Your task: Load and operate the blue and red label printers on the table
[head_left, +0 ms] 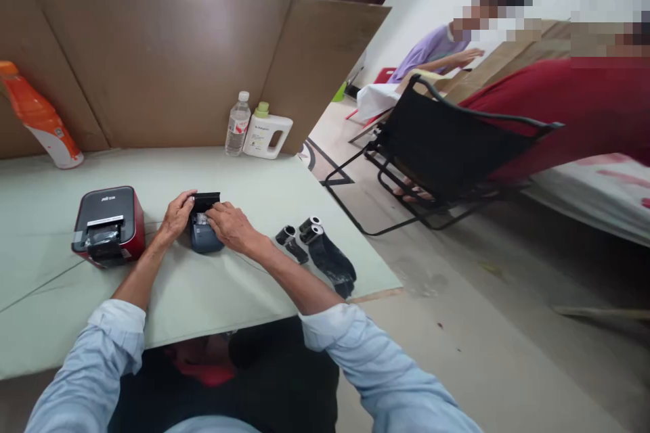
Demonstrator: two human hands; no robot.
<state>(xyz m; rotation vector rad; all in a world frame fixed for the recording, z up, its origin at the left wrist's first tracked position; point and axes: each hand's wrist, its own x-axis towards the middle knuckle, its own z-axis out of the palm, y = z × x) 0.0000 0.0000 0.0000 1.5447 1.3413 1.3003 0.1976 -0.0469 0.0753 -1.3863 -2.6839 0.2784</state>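
A small dark label printer (204, 239) sits on the table with its black lid (207, 199) raised and something whitish showing inside. My left hand (177, 216) grips the printer's left side by the lid, thumb and fingers closed on it. From the right, my right hand (231, 225) reaches over the opening with bent fingers; what the fingertips pinch is hidden. To the left stands a larger black and red label printer (105, 206). Right of my forearm lie several black rolls with white cores (311, 230) and a loose length of black ribbon-like material (332, 262).
A cardboard partition (177, 67) closes off the table's far side. Before it stand an orange bottle (43, 115), a clear water bottle (237, 125) and a white jug (265, 137). Past the pale green table (254, 325) are a black folding chair (447, 142) and other people.
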